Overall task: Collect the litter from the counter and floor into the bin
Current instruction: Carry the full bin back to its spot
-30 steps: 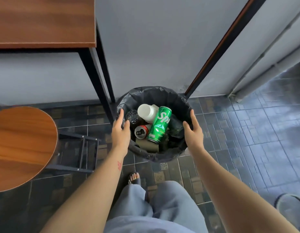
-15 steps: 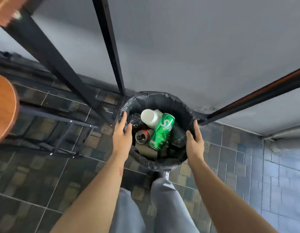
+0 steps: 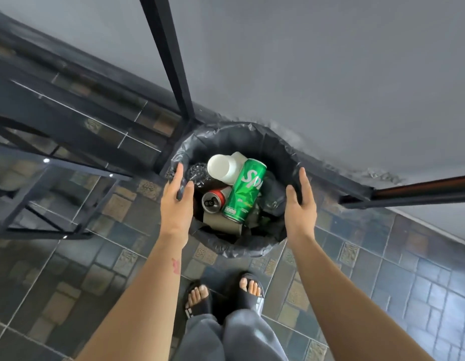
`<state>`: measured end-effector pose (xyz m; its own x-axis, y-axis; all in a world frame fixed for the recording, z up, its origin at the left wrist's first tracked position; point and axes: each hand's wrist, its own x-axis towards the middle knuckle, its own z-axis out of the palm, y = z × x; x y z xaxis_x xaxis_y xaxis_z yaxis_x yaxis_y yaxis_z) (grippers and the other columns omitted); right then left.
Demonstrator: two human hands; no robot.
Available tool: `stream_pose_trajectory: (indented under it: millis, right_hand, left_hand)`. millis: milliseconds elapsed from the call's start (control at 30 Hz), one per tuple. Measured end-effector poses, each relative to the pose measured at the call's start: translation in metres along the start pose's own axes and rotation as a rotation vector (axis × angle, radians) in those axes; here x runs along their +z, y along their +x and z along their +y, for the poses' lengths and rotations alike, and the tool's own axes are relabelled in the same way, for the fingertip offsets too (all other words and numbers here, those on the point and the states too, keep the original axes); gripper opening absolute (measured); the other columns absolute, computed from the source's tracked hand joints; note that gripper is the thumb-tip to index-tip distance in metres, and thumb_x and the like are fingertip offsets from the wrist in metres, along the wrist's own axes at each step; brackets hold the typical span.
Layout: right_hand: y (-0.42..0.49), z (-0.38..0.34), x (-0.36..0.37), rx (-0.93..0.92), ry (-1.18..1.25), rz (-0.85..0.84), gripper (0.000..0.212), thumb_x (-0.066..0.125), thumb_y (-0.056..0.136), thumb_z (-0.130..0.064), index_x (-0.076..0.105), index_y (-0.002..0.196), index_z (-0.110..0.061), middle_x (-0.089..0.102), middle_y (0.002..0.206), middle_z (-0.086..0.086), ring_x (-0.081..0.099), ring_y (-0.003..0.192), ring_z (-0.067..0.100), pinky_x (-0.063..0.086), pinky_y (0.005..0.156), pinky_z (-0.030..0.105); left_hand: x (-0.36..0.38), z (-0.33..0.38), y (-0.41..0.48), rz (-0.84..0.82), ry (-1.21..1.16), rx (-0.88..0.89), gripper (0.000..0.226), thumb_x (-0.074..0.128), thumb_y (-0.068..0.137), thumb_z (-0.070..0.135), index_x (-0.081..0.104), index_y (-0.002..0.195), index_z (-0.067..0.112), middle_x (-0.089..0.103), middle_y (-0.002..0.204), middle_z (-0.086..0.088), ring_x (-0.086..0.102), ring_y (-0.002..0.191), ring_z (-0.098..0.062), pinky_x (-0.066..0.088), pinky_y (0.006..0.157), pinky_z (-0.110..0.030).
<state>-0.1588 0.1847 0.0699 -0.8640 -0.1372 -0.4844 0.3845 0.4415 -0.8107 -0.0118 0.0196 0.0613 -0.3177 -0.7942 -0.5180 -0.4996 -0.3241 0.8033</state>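
The round bin lined with a black plastic bag (image 3: 236,142) stands on the tiled floor (image 3: 382,277), clasped at its rim by the left hand (image 3: 176,204) and right hand (image 3: 300,204). The load of cans is judged light; the liner is slippery, so the stiff rim is best gripped.

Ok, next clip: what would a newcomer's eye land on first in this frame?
Most likely the bright green can, lying tilted on top of the litter in the black-lined bin at centre frame, with a white bottle above it and a red can to its left. Next, the left hand and right hand gripping the bin's rim on opposite sides, above two sandalled feet on the tiled floor.
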Motion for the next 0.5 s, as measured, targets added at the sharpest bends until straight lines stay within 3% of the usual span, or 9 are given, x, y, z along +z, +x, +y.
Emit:
stream_pose_trajectory:
  millis: [100,167,200,267,333,400,433,500]
  right_hand:
    - [0.03,0.024,0.026,-0.033,-0.023,-0.005,0.047,0.049,0.101,-0.026,0.042,0.142,-0.049,0.044,0.146,-0.024,0.043,0.127,-0.009,0.027,0.092,0.003]
    - [0.049,0.038,0.042,-0.048,-0.024,-0.029,0.047,0.048,0.102,-0.024,0.041,0.144,-0.045,0.044,0.146,-0.023,0.045,0.1,-0.031,0.028,0.074,-0.009]
    - [0.057,0.044,0.051,-0.061,-0.027,-0.039,0.047,0.047,0.102,-0.023,0.041,0.144,-0.043,0.044,0.145,-0.022,0.044,0.087,-0.036,0.028,0.068,-0.011]
    - [0.071,0.055,0.066,-0.082,-0.032,-0.051,0.047,0.047,0.102,-0.022,0.041,0.145,-0.041,0.045,0.144,-0.02,0.044,0.085,-0.036,0.029,0.064,-0.01]
    - [0.084,0.065,0.079,-0.116,-0.049,-0.052,0.048,0.047,0.102,-0.024,0.04,0.145,-0.043,0.046,0.142,-0.022,0.048,0.093,-0.03,0.034,0.07,-0.007]
    - [0.096,0.075,0.089,-0.138,-0.079,-0.055,0.048,0.048,0.102,-0.03,0.037,0.143,-0.051,0.045,0.143,-0.026,0.056,0.105,-0.014,0.043,0.093,0.009]
    - [0.1,0.079,0.093,-0.145,-0.102,-0.059,0.048,0.048,0.101,-0.032,0.036,0.143,-0.053,0.044,0.144,-0.027,0.052,0.119,-0.005,0.042,0.102,0.019]
    - [0.108,0.089,0.097,-0.178,-0.156,-0.071,0.048,0.047,0.101,-0.037,0.032,0.144,-0.054,0.041,0.146,-0.028,0.042,0.133,0.0,0.035,0.11,0.026]
  left_hand:
    - [0.008,-0.03,0.031,0.03,-0.007,0.024,0.045,0.048,0.1,0.033,0.041,0.141,0.05,0.031,0.155,0.008,0.021,0.144,-0.011,0.019,0.118,-0.041]
    - [0.012,-0.048,0.051,0.039,0.019,0.03,0.045,0.047,0.1,0.034,0.039,0.143,0.047,0.027,0.156,0.007,0.017,0.145,-0.008,0.017,0.117,-0.035]
    - [0.013,-0.055,0.06,0.044,0.035,0.039,0.046,0.047,0.1,0.036,0.038,0.144,0.047,0.026,0.157,0.007,0.017,0.145,-0.008,0.017,0.118,-0.037]
    - [0.015,-0.069,0.079,0.048,0.069,0.059,0.048,0.047,0.099,0.04,0.034,0.144,0.05,0.024,0.157,0.006,0.017,0.145,-0.011,0.018,0.118,-0.043]
    - [0.017,-0.08,0.095,0.045,0.123,0.079,0.051,0.046,0.099,0.042,0.028,0.146,0.052,0.02,0.159,0.004,0.014,0.147,-0.013,0.017,0.118,-0.044]
    - [0.02,-0.09,0.109,0.047,0.203,0.102,0.053,0.044,0.099,0.044,0.022,0.147,0.053,0.015,0.16,0.002,0.011,0.147,-0.015,0.017,0.117,-0.043]
    - [0.022,-0.095,0.114,0.048,0.243,0.119,0.054,0.042,0.099,0.045,0.02,0.148,0.053,0.014,0.16,0.001,0.01,0.148,-0.016,0.017,0.117,-0.043]
    - [0.026,-0.104,0.12,0.054,0.312,0.139,0.055,0.04,0.099,0.047,0.016,0.149,0.052,0.012,0.161,-0.001,0.008,0.148,-0.016,0.017,0.116,-0.042]
